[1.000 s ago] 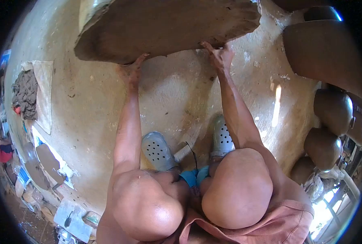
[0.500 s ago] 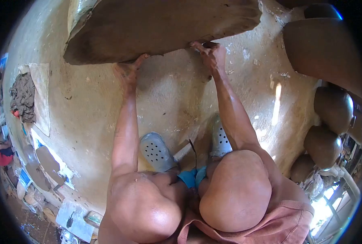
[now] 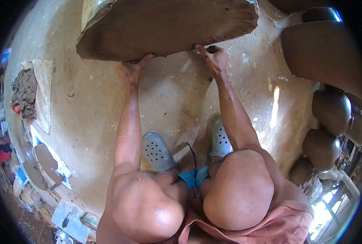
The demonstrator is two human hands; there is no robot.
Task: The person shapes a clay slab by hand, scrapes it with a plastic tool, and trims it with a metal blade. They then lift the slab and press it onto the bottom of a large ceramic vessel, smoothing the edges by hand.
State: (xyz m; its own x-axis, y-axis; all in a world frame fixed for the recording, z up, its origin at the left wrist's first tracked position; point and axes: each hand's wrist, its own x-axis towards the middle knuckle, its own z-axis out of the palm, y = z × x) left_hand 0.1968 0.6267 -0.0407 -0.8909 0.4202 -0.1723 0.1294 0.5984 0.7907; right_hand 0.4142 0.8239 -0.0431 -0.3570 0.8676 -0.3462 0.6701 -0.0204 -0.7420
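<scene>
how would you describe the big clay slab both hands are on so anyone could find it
Start from the pale earthen floor and look to its far edge, beyond the grey clogs. There lies the clay slab, with the left hand and right hand at its near edge. Unlike the rounded pots on the right, it is broad, flat and thick-edged.

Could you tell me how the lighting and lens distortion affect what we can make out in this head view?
In the head view, a fisheye lens bends the earthen floor into a dome, with black corners. Daylight blows out at lower right; a bright streak lies right of the arms. The big clay slab shades the left hand and right hand at its edge. Left-margin clutter is small and smeared.
</scene>
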